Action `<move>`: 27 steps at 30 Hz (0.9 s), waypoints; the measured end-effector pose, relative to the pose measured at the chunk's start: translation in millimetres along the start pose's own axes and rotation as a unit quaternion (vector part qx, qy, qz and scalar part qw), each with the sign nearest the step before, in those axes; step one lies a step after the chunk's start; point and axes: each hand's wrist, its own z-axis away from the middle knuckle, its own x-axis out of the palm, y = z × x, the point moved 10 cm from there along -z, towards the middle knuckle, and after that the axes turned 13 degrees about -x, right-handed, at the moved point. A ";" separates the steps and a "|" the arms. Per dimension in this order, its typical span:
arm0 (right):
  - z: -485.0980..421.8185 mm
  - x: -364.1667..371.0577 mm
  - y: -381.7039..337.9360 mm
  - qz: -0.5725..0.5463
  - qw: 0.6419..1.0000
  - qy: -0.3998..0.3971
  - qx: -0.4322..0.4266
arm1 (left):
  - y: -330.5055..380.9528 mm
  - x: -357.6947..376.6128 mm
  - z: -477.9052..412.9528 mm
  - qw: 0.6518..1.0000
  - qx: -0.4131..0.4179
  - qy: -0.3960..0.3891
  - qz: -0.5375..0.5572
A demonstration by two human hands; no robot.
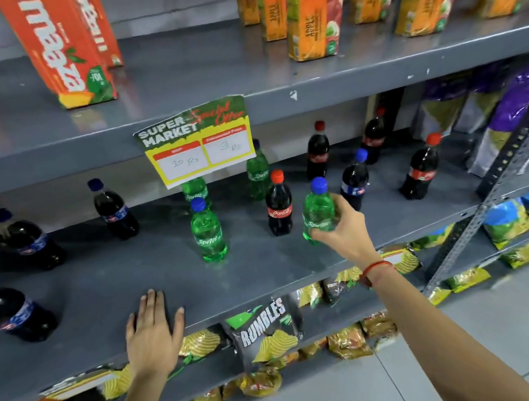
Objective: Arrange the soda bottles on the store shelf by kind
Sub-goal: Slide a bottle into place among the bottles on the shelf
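My right hand point(347, 228) grips a green Sprite bottle point(317, 207) with a blue cap, tilted slightly over the grey middle shelf point(130, 284). My left hand point(152, 332) lies flat and open on the shelf's front edge. Another green Sprite bottle point(207, 232) stands left of the held one, and two more point(258, 175) stand behind, partly hidden by the price tag. A red-capped Coca-Cola bottle point(279, 206) stands between them. More red-capped cola bottles point(422, 168) are at the right and back. Blue-capped dark cola bottles point(113, 208) stand on the left, and one point(355, 180) stands right of my hand.
A "Super Market" price tag point(198, 141) hangs from the upper shelf edge. Juice cartons point(308, 6) stand on the shelf above. Purple snack bags point(519, 111) fill the right end. Chip bags point(266, 331) hang on the shelves below. A slotted metal upright point(486, 210) borders the right.
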 end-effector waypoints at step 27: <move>13.0 35.0 23.5 0.017 0.998 -0.059 0.021 | 5.1 -1.0 -0.1 0.999 -0.021 -0.031 -0.009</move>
